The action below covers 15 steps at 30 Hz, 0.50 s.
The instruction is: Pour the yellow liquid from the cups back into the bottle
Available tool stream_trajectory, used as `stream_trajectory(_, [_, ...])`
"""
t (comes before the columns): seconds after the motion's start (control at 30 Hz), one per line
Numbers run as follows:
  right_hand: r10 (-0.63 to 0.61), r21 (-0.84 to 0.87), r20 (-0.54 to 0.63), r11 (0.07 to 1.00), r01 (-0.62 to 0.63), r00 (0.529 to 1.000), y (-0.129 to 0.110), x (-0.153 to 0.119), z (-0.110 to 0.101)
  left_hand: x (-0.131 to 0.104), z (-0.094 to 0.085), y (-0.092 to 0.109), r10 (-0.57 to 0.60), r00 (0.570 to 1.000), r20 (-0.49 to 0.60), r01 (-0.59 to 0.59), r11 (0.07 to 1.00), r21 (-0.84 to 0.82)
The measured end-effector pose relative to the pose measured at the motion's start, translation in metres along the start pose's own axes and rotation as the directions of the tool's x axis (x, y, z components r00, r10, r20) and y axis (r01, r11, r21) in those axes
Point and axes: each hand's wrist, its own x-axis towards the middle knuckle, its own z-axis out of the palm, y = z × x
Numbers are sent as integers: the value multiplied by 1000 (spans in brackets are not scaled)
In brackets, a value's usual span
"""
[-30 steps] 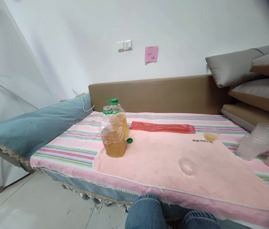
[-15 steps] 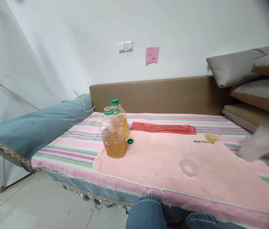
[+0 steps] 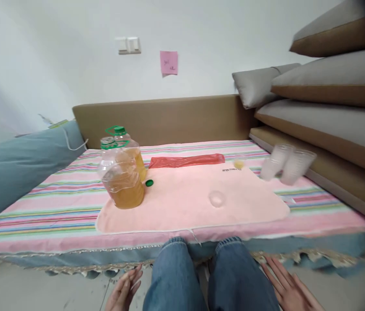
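Note:
My left hand hangs beside my left knee at the bottom edge, fingers loosely apart and holding nothing. On the other side of my knees, my right hand is spread with nothing in it. An uncapped clear jug of amber liquid stands on the pink mat; a second jug with a green cap is just behind it. A loose green cap lies beside them. Near the mat's middle right is a clear round item, and a small cup with yellow contents is at the back.
Two stacks of clear plastic cups lean at the right, beside piled cushions. A red plastic bag lies along the mat's back edge. My knees are against the bed's front edge.
The view has turned to the right, so the jugs sit further left in it. Both my hands have come into view at the bottom, and both cup stacks now show whole.

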Motion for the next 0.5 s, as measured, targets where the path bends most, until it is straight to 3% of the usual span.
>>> stream_trajectory(0.07, [46, 279, 72, 958, -64, 996, -11, -10, 11, -16, 15, 15, 30, 993, 115, -31, 1000, 3])
stream_trajectory(0.13, [58, 364, 106, 927, -93, 993, -19, -20, 23, -34, 30, 23, 53, 980, 190, -63, 997, 48])
stream_trajectory(0.3, [-5, 384, 117, 922, -41, 993, -24, -37, 37, -63, 48, 25, 146, 947, 287, -219, 945, 242])
stream_trajectory(0.5, [-20, 403, 67, 915, -8, 998, -18, -41, 33, -72, 49, 29, 157, 952, 264, -193, 974, 118])
